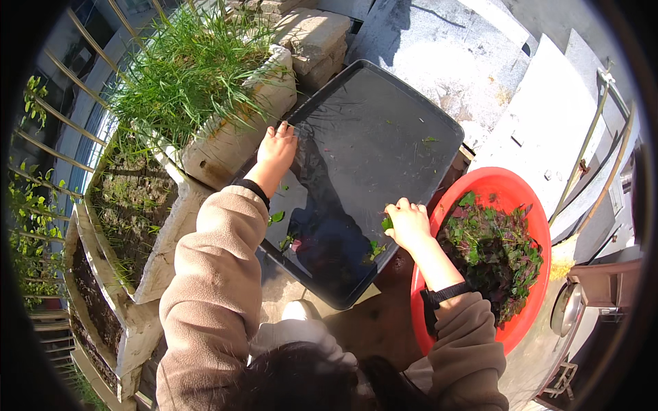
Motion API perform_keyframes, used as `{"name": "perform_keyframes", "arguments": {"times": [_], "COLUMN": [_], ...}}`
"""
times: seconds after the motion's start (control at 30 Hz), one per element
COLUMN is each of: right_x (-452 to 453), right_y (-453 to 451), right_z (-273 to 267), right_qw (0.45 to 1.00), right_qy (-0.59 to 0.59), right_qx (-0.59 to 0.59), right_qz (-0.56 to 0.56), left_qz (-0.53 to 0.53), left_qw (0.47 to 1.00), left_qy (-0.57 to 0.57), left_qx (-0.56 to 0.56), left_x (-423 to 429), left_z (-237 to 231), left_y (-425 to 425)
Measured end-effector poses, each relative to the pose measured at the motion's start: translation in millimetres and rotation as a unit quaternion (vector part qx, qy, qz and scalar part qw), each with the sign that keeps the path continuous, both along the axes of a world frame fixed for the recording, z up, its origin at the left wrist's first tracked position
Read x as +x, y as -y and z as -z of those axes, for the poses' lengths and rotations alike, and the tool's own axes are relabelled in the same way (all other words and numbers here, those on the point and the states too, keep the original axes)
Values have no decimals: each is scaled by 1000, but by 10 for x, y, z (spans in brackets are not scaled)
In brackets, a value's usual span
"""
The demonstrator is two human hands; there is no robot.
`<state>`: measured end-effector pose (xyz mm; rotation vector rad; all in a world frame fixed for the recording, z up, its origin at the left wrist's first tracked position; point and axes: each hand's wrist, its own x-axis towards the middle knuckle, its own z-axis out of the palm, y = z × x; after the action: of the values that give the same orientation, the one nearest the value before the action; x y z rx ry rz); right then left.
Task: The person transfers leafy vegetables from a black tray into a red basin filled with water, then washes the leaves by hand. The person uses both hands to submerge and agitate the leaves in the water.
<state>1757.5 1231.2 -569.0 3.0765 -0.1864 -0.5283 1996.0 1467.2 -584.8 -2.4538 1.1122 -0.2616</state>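
In front of me a shallow black tray [380,128] holds water, with dark reflections across it. My left hand [277,149] is at the tray's left rim; whether its fingers grip the rim is hidden. Over the right edge of the tray, my right hand [409,223] has bent fingers around a small green leaf [387,223]. Loose leaves [276,217] and a reddish leaf piece [295,245] float near the tray's left side, and another green bit [377,250] lies near its lower right edge. Beside my right forearm, a red plastic basin [541,221] contains a heap of green and purple leaves [488,251].
White planter boxes [169,246] with soil stand at left, one full of grass-like green plants [200,72]. Stone blocks [313,38] are stacked behind the tray. Pale boards [534,118] lean at the right, near a pot lid [567,310]. Metal bars [67,120] line the far left.
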Motion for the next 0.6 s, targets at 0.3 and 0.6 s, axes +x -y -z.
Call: {"name": "perform_keyframes", "arguments": {"times": [0.3,0.6], "right_x": [-217,-422], "right_y": [-457,-1165], "right_z": [-202,-62], "right_qw": [990,978], "right_qy": [-67,-51], "right_qx": [120,180], "right_qz": [29,-95], "left_qz": [-59,-46], "left_qw": [967,886], "left_qy": [-247,-441], "left_qx": [-6,-136], "left_x": [-387,-1365], "left_z": [-97,-143], "left_y": [-585,-754]}}
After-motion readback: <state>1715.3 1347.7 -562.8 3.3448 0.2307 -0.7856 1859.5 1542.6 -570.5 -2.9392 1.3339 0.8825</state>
